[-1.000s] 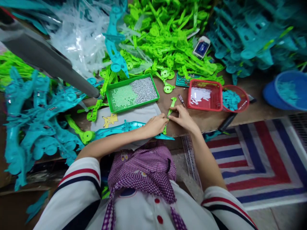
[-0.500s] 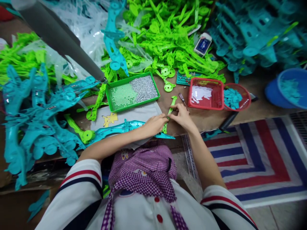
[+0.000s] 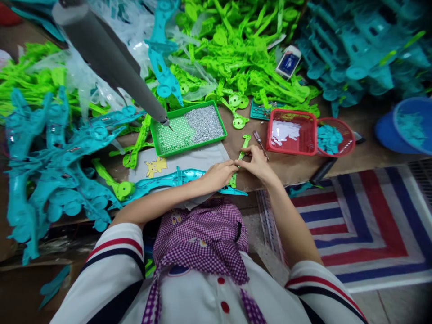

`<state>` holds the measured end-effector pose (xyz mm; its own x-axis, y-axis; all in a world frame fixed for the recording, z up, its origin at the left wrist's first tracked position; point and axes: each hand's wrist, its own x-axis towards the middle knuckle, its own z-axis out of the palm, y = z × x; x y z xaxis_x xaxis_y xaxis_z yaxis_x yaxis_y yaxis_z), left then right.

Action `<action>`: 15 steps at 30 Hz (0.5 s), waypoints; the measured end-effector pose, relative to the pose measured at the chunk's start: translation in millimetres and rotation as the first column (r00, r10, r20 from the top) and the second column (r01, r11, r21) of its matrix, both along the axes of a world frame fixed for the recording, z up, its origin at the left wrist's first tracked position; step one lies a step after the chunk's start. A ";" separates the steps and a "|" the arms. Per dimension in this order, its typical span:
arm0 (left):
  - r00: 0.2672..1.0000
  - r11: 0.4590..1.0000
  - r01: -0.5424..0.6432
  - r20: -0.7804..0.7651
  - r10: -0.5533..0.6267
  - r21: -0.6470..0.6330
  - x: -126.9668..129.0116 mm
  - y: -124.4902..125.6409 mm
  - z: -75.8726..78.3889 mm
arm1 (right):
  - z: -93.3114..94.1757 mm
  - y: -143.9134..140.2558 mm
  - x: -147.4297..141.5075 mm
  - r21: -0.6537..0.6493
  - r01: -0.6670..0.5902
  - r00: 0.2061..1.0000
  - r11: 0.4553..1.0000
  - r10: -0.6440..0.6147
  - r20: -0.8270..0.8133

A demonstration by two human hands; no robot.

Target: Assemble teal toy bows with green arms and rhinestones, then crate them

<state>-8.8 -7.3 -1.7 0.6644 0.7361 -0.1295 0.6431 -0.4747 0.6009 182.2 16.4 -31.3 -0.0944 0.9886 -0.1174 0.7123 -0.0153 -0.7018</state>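
Green part (image 3: 240, 155) beside red basket (image 3: 292, 132).

White short sleeves with red-navy bands, red buttons, purple gingham scarf.

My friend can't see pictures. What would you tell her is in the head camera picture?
A person's left hand and right hand pinch a thin bright green plastic strip at the edge of a brown table. Nearby sit a green tray of tiny silver screws, a red mesh basket and heaps of green and teal plastic parts.
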 end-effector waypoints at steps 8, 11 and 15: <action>0.999 1.000 0.000 -0.036 -0.001 -0.018 0.0 0.0 1.5 | 9.8 -0.9 8.7 -0.057 -0.146 0.989 0.988 0.147 0.020; 0.999 1.000 0.004 -0.035 -0.004 -0.001 -0.4 -0.4 -0.5 | 11.6 -1.3 10.0 -0.064 -0.173 0.985 0.983 0.174 0.007; 0.999 0.999 0.017 -0.044 -0.016 0.030 0.0 -1.4 -2.1 | 12.1 -2.8 10.1 -0.065 -0.161 0.987 0.985 0.161 -0.008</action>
<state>-8.9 -8.7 -3.8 0.6708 0.7290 -0.1365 0.6604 -0.5033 0.5573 192.3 13.6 -19.2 -0.2522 0.9508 -0.1803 0.7073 0.0540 -0.7048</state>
